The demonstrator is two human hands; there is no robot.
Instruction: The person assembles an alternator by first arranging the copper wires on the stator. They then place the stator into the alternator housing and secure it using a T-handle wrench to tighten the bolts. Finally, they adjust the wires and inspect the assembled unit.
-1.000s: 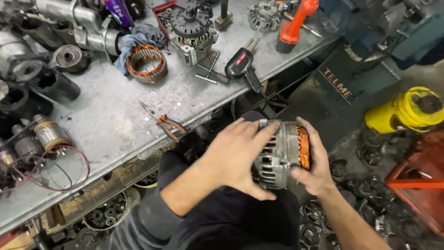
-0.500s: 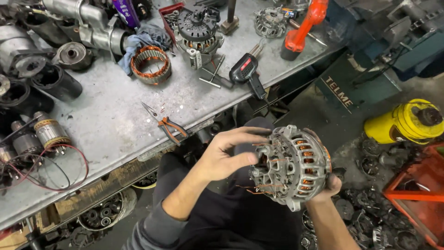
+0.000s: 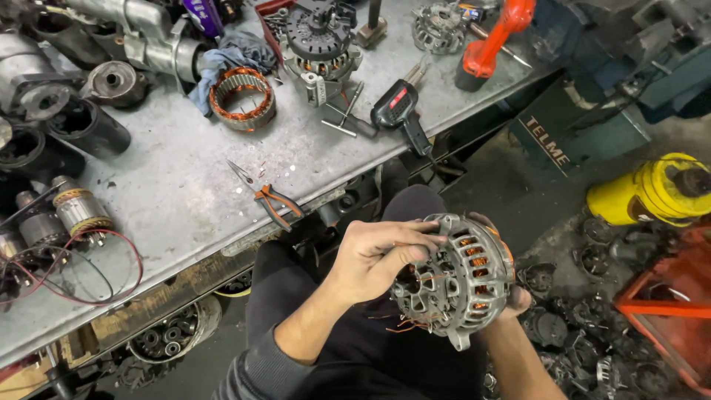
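Over lap | left hand (image 3: 374,255) pinches alternator (image 3: 459,278) | right hand (image 3: 511,296) cradles it

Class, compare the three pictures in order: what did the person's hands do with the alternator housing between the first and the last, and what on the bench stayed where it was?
The alternator housing was turned until its open face with copper windings showed. The left hand came off its casing and now pinches at the open face. The right hand shifted underneath and kept supporting it. The pliers, stator ring and bench stayed put.
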